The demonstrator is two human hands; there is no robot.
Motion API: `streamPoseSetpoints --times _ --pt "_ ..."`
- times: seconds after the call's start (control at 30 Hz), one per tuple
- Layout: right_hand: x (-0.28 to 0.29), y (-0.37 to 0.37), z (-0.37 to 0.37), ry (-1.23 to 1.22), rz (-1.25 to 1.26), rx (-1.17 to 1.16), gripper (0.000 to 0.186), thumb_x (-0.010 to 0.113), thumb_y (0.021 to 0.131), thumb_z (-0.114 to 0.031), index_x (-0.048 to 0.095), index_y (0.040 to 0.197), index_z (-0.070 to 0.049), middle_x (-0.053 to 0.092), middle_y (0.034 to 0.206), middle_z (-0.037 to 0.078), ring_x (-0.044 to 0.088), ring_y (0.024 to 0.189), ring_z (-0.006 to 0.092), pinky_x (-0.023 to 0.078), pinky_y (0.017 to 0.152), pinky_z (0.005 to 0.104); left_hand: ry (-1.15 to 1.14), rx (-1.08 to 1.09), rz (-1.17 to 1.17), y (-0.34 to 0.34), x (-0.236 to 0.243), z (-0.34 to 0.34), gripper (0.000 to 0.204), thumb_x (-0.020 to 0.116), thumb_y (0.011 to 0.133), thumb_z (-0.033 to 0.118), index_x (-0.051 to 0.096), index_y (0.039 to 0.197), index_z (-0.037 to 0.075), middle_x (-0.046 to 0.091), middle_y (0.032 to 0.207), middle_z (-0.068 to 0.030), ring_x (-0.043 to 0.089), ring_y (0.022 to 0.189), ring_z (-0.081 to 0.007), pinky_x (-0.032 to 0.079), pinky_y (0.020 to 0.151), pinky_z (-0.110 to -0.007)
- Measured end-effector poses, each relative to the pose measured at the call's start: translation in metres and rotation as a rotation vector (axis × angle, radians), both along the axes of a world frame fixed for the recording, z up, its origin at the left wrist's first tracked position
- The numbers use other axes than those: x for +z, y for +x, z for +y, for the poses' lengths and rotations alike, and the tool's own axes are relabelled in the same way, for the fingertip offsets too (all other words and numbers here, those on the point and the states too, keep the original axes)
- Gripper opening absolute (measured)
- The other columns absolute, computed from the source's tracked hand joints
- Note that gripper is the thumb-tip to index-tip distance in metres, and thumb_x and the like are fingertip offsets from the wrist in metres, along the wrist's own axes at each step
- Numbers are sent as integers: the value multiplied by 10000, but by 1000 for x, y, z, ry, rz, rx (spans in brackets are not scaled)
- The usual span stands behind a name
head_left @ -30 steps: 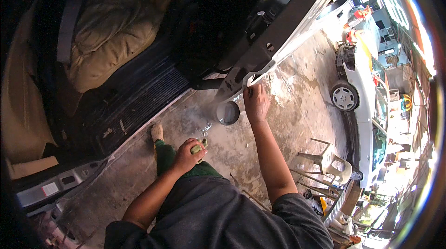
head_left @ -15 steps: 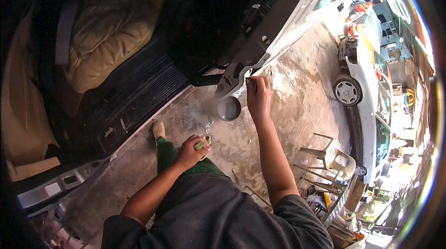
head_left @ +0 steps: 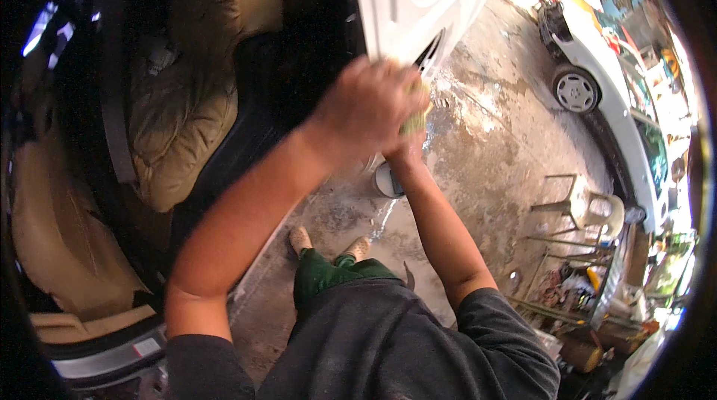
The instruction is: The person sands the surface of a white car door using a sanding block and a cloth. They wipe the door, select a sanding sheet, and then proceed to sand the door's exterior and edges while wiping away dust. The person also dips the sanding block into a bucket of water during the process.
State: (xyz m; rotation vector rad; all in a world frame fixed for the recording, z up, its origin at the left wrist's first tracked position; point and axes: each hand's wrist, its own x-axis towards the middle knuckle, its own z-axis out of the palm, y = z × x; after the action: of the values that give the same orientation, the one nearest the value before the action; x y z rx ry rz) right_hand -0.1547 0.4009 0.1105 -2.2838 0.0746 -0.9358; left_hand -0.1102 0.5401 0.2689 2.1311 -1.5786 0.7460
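Note:
My left hand (head_left: 366, 105), blurred by motion, grips a green and yellowish sponge (head_left: 414, 112) in front of the white car door (head_left: 403, 8). Just behind and below the sponge is my right hand (head_left: 408, 147); its fingers are mostly hidden by the left hand and the sponge, so its hold does not show. A round grey bucket (head_left: 384, 182) stands on the wet floor beneath my hands, partly covered by my right forearm.
The open car's tan seat (head_left: 187, 138) and dark doorway lie to the left. On the right stand a pale plastic chair (head_left: 597, 209), a white car (head_left: 612, 105) and a clutter of odds and ends (head_left: 567, 288). My feet are on the concrete floor (head_left: 485, 131).
My left hand has risen from beside my leg up to the door, carrying the sponge. My right hand is now partly behind it. The view has shifted, and the door appears turned.

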Motion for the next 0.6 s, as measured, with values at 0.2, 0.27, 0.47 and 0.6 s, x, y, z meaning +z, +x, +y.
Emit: streamPoseSetpoints --times 0.2,0.27,0.47,0.6 --pt "-13 7 -5 -185 190 -94 178 735 886 -242 637 906 -94 630 906 90 676 814 325 542 664 446 435 -91 -510 69 60 -26 96 642 836 202 701 854 129 669 1052 -27 632 1101 -241 508 933 -426" --pt "11 3 -4 -165 131 -81 181 737 884 -238 630 895 -92 621 897 90 673 810 319 541 660 441 429 -220 -489 72 49 -23 90 636 834 194 703 833 134 670 1030 -22 632 1099 -234 502 953 -418" --pt "-13 0 -12 -156 86 -81 175 728 876 -202 596 879 -87 592 878 94 673 825 310 554 674 444 555 -321 -483 73 37 -34 78 628 826 206 677 797 151 677 1010 -4 637 1067 -204 501 962 -414" --pt "-51 -8 -20 -174 236 -86 138 678 893 -181 589 930 -83 608 908 116 683 890 316 563 738 457 552 -371 -483 76 38 -41 66 639 819 214 660 795 157 680 994 7 643 1053 -206 513 927 -418"
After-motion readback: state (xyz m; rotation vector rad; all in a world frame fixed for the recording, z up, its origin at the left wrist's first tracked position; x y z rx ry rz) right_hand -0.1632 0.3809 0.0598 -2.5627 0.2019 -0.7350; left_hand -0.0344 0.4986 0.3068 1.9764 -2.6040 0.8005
